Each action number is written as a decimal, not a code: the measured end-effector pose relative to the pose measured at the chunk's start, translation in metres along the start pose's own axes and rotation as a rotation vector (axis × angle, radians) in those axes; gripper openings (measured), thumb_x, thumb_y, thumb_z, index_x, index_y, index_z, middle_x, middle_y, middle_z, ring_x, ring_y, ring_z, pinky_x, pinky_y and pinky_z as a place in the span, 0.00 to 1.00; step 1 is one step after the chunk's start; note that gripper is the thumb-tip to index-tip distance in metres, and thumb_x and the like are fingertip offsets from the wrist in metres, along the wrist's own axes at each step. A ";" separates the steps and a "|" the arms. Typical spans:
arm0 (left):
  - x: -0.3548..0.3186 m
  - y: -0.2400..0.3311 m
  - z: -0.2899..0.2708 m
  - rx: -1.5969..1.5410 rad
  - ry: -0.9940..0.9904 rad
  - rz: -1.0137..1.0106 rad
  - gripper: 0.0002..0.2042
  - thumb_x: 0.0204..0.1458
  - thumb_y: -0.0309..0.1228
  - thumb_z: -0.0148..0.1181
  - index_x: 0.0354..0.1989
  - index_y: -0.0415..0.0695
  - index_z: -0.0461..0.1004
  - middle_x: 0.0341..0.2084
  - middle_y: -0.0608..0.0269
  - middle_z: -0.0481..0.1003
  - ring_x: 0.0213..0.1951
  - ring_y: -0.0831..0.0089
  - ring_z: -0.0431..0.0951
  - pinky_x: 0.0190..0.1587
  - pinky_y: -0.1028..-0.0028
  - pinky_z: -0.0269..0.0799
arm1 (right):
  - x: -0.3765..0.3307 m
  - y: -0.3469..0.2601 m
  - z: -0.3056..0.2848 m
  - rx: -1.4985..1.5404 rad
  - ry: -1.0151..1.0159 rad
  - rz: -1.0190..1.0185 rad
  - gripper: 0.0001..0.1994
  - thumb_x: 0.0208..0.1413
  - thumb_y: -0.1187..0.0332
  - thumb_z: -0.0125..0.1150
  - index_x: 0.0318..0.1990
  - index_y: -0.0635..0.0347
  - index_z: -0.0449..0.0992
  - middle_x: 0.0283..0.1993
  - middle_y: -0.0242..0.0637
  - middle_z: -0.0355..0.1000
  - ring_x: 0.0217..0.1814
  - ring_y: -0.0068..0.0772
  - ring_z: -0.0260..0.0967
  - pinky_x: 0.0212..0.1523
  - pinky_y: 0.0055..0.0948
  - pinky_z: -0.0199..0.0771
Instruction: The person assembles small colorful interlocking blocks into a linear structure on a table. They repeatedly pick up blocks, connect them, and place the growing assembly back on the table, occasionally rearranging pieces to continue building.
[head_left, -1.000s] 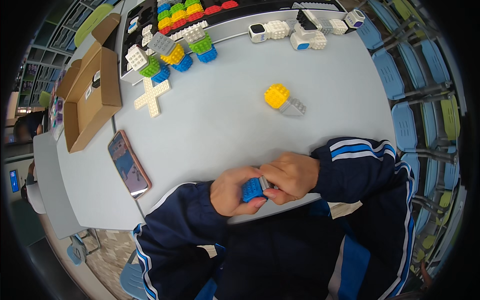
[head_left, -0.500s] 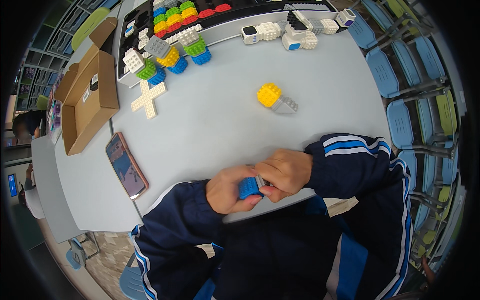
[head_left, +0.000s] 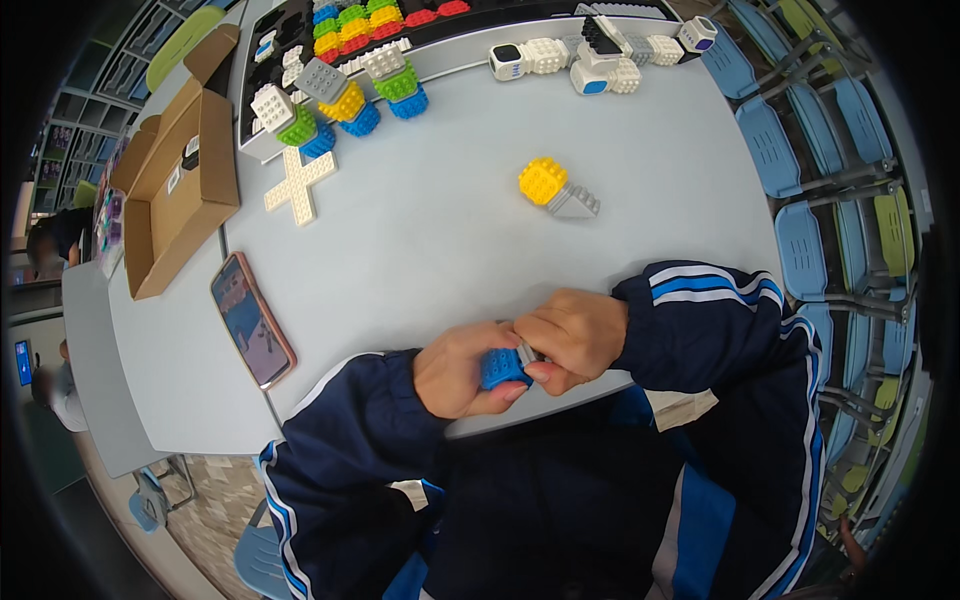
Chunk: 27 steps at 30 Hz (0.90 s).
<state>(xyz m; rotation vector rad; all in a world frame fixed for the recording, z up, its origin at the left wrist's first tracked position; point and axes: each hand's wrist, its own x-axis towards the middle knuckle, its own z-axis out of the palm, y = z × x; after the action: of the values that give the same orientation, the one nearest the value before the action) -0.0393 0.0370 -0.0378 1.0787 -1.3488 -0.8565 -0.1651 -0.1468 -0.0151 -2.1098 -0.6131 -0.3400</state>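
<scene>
Both hands meet at the near edge of the pale grey table (head_left: 440,250), right in front of the person's body. The left hand (head_left: 462,368) is curled closed around a blue studded block (head_left: 503,367), fingers cupped under it and thumb over the top. The right hand (head_left: 572,335) is closed too, its fingertips pinching a small grey piece (head_left: 527,352) that sits against the right side of the blue block. The two pieces appear to touch, though the fingers hide the joint, so whether they are locked together cannot be told.

The blue block lies between the two hands, a little nearer the left palm, which carries it; the right hand comes at it from the right side. Its longer side seems to run left to right, along the line between the hands (the fisheye bend makes this hard to judge).

Well apart from the hands, toward the middle of the table, a yellow block joined to a grey wedge (head_left: 556,188) lies nearer the right hand. A cream cross-shaped piece (head_left: 299,186) and a phone in a pink case (head_left: 252,319) lie on the left side, beside an open cardboard box (head_left: 180,185). Along the far edge, a black tray (head_left: 300,25) holds rows of coloured blocks.
</scene>
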 end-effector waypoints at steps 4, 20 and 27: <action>0.007 0.007 -0.005 0.127 -0.074 0.111 0.26 0.48 0.28 0.69 0.51 0.43 0.60 0.39 0.47 0.72 0.36 0.57 0.75 0.41 0.64 0.71 | -0.006 0.011 -0.002 0.089 0.093 0.059 0.08 0.54 0.69 0.57 0.32 0.64 0.67 0.17 0.44 0.64 0.15 0.50 0.63 0.17 0.41 0.63; 0.038 0.021 -0.051 0.896 0.197 -0.154 0.22 0.48 0.25 0.66 0.50 0.39 0.65 0.50 0.49 0.70 0.49 0.56 0.70 0.54 0.65 0.64 | 0.009 0.009 -0.022 -0.576 0.176 0.247 0.14 0.51 0.60 0.67 0.25 0.57 0.71 0.21 0.32 0.64 0.19 0.32 0.68 0.18 0.29 0.66; 0.039 0.022 -0.053 0.954 0.201 -0.194 0.23 0.51 0.34 0.63 0.53 0.39 0.67 0.56 0.48 0.67 0.54 0.54 0.66 0.59 0.62 0.56 | 0.014 0.001 -0.066 -0.617 0.441 0.305 0.14 0.47 0.61 0.70 0.35 0.59 0.75 0.27 0.32 0.69 0.23 0.32 0.69 0.24 0.28 0.70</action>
<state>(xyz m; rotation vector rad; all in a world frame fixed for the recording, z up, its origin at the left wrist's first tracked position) 0.0139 0.0125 0.0002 1.9881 -1.5155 -0.1754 -0.1536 -0.1969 0.0282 -2.5399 0.0979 -0.8737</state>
